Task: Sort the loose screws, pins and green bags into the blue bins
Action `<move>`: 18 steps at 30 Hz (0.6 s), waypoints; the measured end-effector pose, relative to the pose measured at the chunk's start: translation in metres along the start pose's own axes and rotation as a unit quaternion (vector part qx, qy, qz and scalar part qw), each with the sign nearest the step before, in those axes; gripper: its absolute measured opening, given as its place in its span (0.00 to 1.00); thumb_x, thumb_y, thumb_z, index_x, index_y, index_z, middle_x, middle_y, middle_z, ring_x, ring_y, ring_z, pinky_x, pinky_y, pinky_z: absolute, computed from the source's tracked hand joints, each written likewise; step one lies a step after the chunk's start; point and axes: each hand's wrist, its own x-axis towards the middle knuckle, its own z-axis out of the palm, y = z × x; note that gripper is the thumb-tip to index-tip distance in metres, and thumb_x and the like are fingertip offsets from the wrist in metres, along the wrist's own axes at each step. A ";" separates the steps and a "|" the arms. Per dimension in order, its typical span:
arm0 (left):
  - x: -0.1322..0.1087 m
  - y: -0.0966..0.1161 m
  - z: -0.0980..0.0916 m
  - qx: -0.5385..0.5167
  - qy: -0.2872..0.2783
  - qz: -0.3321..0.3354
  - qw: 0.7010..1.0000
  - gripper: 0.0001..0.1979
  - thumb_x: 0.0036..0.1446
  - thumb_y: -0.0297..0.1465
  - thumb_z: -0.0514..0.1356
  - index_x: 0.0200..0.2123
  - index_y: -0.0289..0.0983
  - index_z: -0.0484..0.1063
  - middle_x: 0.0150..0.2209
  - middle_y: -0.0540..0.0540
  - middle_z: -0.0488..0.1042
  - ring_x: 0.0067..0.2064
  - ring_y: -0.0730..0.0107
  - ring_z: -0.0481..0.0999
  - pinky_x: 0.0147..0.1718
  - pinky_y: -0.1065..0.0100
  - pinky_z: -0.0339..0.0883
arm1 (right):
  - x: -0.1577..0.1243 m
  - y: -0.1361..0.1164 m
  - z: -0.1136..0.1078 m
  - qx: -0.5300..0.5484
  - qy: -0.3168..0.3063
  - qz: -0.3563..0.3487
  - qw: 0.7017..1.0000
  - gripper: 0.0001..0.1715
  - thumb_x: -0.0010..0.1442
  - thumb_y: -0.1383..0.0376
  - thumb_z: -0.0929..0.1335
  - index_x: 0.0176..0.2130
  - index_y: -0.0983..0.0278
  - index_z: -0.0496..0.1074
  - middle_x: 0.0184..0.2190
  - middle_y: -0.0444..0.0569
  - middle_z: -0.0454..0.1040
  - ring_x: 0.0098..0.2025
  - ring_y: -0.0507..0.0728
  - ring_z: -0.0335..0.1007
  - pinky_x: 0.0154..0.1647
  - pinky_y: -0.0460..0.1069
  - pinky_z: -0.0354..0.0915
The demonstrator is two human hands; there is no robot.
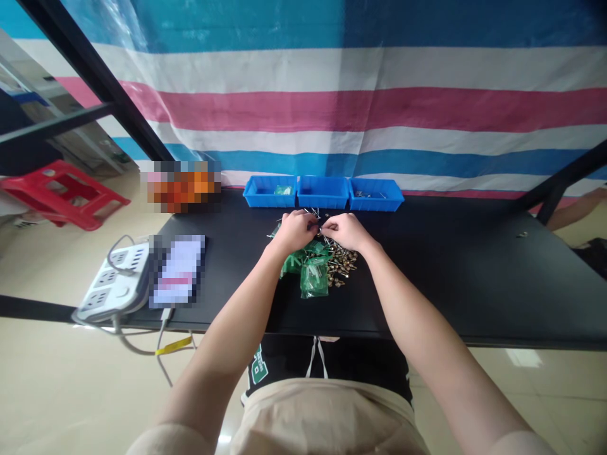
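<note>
My left hand point(297, 230) is over the back of a pile on the black table, its fingers curled and pressed together. Close beside it, my right hand point(348, 231) is in a pinch, thumb against forefinger. Whatever the fingertips hold is too small to make out. Beneath and in front of them lie loose brass-coloured screws or bolts point(342, 260), with thin silvery pins or nails among them. Green-tinted plastic packets point(314, 279) with pale pieces inside lie at the pile's left and front. Part of the pile is hidden under my hands.
Three blue bins stand behind the pile: the left bin point(256, 200) holds a green packet, the middle bin point(322, 202), and the right bin point(379, 204) with thin metal pieces. A power strip point(118, 278) and a blurred-out phone-like object point(178, 272) lie left.
</note>
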 end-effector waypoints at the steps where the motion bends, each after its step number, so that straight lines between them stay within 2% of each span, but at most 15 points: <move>1: 0.000 0.000 0.000 -0.003 0.002 0.001 1.000 0.13 0.57 0.33 0.58 0.42 0.39 0.78 0.44 0.42 0.79 0.49 0.54 0.75 0.50 0.55 0.64 | 0.000 0.000 0.000 -0.004 -0.001 0.001 1.000 0.06 0.57 0.66 0.71 0.30 0.64 0.79 0.27 0.48 0.80 0.30 0.54 0.75 0.34 0.46 0.63; 8: 0.000 -0.001 0.001 -0.056 0.033 0.024 0.998 0.12 0.56 0.32 0.58 0.42 0.38 0.78 0.42 0.43 0.79 0.46 0.58 0.76 0.48 0.58 0.66 | 0.000 0.001 -0.004 0.005 0.003 0.019 1.000 0.11 0.59 0.60 0.69 0.29 0.65 0.76 0.26 0.47 0.78 0.29 0.53 0.70 0.31 0.46 0.59; 13: -0.002 0.003 0.000 -0.139 0.072 0.089 0.984 0.14 0.57 0.30 0.57 0.45 0.36 0.76 0.40 0.43 0.78 0.43 0.63 0.76 0.45 0.63 0.69 | 0.001 0.000 -0.004 0.009 0.031 0.016 0.999 0.16 0.62 0.58 0.66 0.28 0.66 0.73 0.24 0.46 0.75 0.27 0.52 0.67 0.30 0.46 0.55; 18: -0.006 0.008 -0.004 -0.215 0.061 0.123 0.967 0.14 0.56 0.29 0.57 0.45 0.35 0.76 0.40 0.44 0.78 0.38 0.68 0.75 0.41 0.66 0.70 | 0.002 -0.003 -0.002 0.034 0.041 0.008 0.999 0.20 0.63 0.56 0.64 0.27 0.66 0.71 0.23 0.45 0.73 0.27 0.52 0.64 0.28 0.46 0.52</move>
